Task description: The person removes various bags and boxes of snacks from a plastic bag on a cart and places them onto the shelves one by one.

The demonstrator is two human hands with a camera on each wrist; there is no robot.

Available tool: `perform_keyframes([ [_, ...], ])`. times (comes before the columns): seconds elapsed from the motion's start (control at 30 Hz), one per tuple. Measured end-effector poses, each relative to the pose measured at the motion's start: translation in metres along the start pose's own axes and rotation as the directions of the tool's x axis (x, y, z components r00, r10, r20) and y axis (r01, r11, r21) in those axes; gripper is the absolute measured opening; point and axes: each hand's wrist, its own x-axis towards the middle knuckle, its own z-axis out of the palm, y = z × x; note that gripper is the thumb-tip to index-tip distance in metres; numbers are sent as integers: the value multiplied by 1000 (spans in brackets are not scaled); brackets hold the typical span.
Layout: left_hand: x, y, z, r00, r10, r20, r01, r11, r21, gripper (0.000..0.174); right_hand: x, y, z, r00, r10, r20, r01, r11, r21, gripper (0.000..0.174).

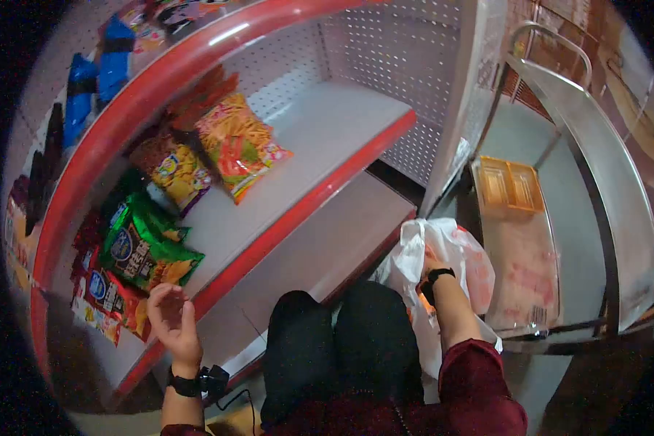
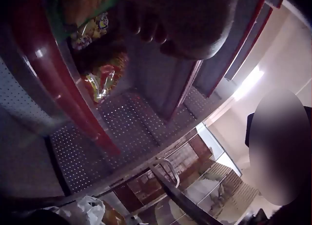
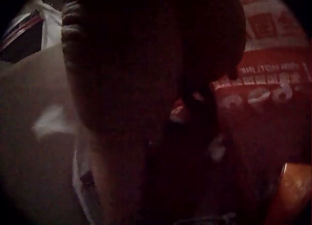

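My left hand [image 1: 173, 320] is held up, fingers loosely bent with nothing in them, just in front of the green snack bag [image 1: 142, 247] and the red snack bag [image 1: 105, 294] at the shelf's front. In the left wrist view that hand [image 2: 180, 23] shows dark near the top. My right hand [image 1: 430, 263] reaches into a white plastic bag [image 1: 476, 265] beside my knee; its fingers are hidden there. The right wrist view is dark: the hand [image 3: 161, 54] is inside the bag, near red and white printed packaging [image 3: 268, 79], and its grip is unclear.
More snack bags [image 1: 240, 138] lie on the middle shelf [image 1: 341, 120], which has a red front edge. Blue packets [image 1: 81, 91] stand on the shelf above. To the right is a metal cart [image 1: 596, 182] holding an orange tray [image 1: 512, 185] and a wrapped flat package [image 1: 523, 276].
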Motion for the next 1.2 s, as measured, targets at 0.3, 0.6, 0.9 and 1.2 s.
perform_keyframes([
  [0.3,-4,0,11,1000,-3,19,4,998,-64,35,-59,-40,-43,967,-31,-254,70,987,144,97],
  [0.6,-3,-9,65,976,-179,126,205,951,-233,37,-191,-28,-168,797,173,-579,-8,961,275,104],
  [0.9,-5,18,159,844,-130,520,317,903,-290,38,-250,-44,-201,798,193,-571,-72,971,228,95],
  [1.2,-9,15,178,769,-163,618,410,868,-281,39,-272,-11,-229,476,373,-796,400,714,574,89],
])
